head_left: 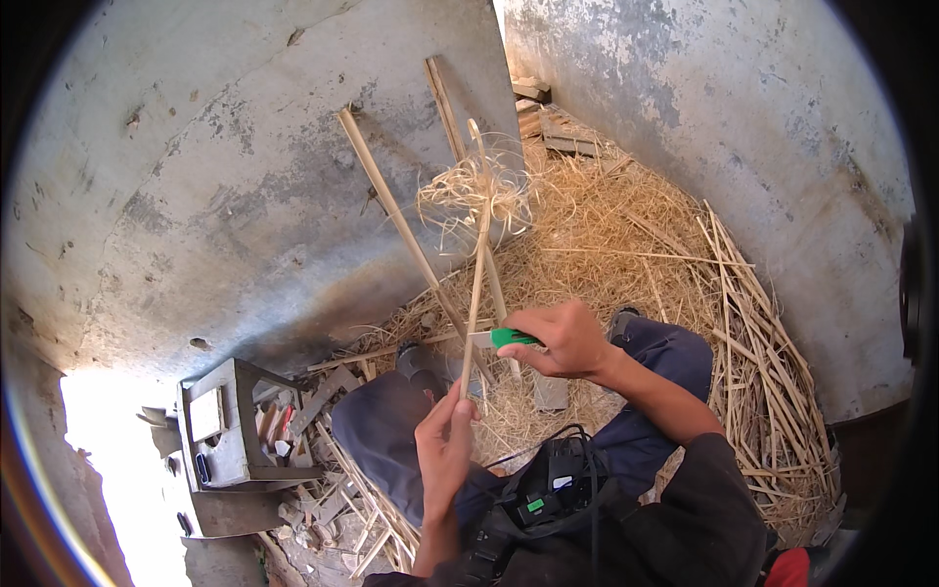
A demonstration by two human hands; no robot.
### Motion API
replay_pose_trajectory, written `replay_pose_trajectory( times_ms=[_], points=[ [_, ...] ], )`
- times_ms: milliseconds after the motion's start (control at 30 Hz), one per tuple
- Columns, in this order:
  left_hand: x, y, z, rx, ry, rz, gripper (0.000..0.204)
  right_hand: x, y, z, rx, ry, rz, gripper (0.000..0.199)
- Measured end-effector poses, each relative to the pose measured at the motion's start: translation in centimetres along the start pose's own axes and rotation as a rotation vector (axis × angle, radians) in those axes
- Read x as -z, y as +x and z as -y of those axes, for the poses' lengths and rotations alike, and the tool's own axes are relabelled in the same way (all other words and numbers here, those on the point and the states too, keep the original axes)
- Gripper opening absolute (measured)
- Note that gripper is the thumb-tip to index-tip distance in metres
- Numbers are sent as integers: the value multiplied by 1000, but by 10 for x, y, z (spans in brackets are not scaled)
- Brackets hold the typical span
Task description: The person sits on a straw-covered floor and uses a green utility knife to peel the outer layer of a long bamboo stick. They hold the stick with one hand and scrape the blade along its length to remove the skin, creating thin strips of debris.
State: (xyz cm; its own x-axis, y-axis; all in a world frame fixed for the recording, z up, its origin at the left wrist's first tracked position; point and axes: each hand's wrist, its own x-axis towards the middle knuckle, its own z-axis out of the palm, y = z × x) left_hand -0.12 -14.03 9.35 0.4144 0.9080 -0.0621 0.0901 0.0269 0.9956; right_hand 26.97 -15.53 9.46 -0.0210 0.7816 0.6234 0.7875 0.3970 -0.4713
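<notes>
My left hand (445, 445) pinches the lower end of a long thin cane strip (478, 264) that stands almost upright in front of me. Curled pale shavings (474, 196) hang from the strip's upper part. My right hand (562, 339) grips a green-handled knife (504, 338), its blade laid against the strip just above my left hand. Both hands work above my knees, which are in dark trousers.
Two more cane sticks (391, 205) lean on the grey concrete wall behind. A thick heap of straw-like shavings and split cane (685, 274) covers the floor ahead and to the right. A small grey metal stand (230, 430) with scraps sits at the left. A dark device with cables (548, 484) hangs at my chest.
</notes>
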Motion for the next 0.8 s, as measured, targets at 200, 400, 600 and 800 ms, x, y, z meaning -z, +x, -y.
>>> replay_pose_trajectory(
  times_ms=[200, 400, 600, 800],
  points=[
    [-6, 4, -3, -182, 113, -26, 41, -7, -1, 7, 31, -30, -65, 38],
    [-15, -1, -15, -188, 171, -59, 41, 1, 2, 10, -5, -36, -95, 36],
    [-16, -6, -14, -226, 291, -63, 41, 5, 5, -2, -41, -59, -236, 36],
    [-18, -20, -2, -238, 338, 22, 39, 50, 13, -24, -335, -134, -238, 40]
  ],
)
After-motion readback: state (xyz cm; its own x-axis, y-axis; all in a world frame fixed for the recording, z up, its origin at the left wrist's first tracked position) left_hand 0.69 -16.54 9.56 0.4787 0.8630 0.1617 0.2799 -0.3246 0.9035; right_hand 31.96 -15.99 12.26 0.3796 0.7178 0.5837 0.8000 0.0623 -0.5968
